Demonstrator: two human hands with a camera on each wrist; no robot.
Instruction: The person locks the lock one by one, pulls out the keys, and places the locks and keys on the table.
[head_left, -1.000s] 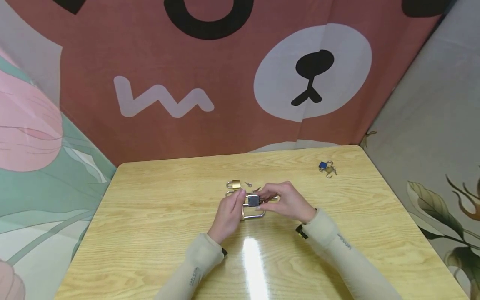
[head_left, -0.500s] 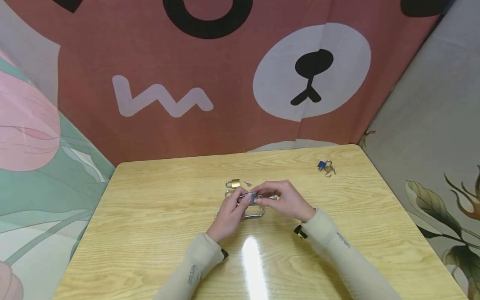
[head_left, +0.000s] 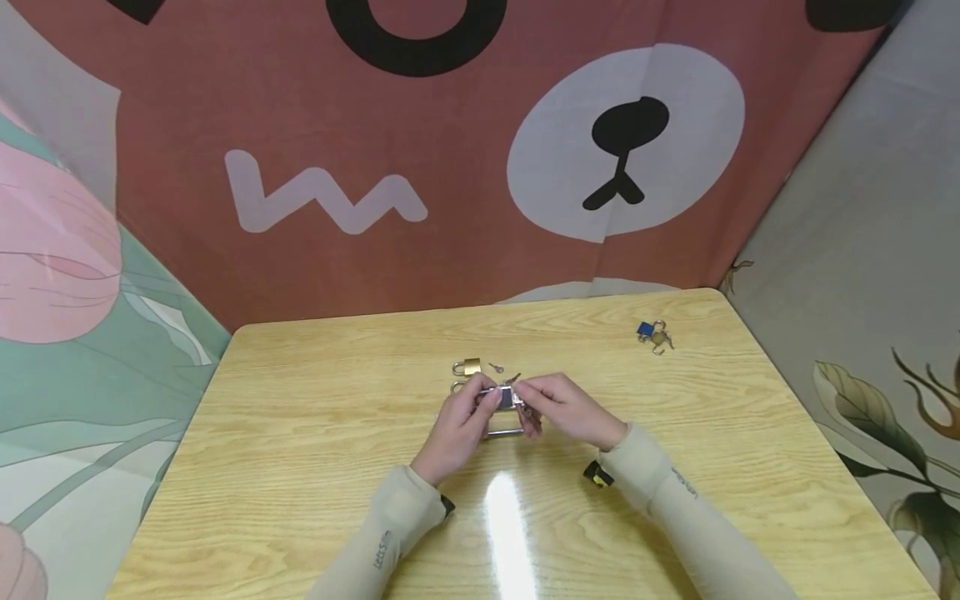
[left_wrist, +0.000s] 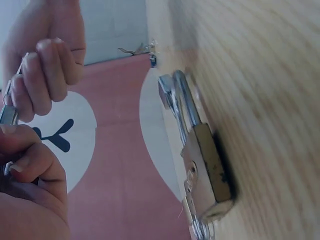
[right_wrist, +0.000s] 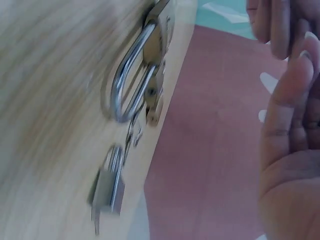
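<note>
My left hand (head_left: 459,423) grips a small dark-bodied padlock (head_left: 506,398) with its thumb on the near face. The lock is raised over the table, its shackle pointing left into the hand. At the lock's right end my right hand (head_left: 572,410) pinches a key, thumb and index finger close against the body. In the left wrist view a thin silver piece (left_wrist: 23,64) shows by the right fingertips. Below the hands lies a large brass padlock (left_wrist: 205,170) with a long steel shackle. The right wrist view shows my right palm (right_wrist: 290,185), while its fingertips hide the held lock.
Behind the hands lie a brass padlock (head_left: 471,367) and a loose small key (head_left: 497,367). A smaller padlock (right_wrist: 107,190) with a key in it rests on the wooden table (head_left: 300,450). A blue padlock (head_left: 645,331) sits in a cluster at the far right.
My left hand has turned the padlock, and its thumb has come onto the face. My right hand has rotated at the lock's end and its lower fingers have swung down toward me.
</note>
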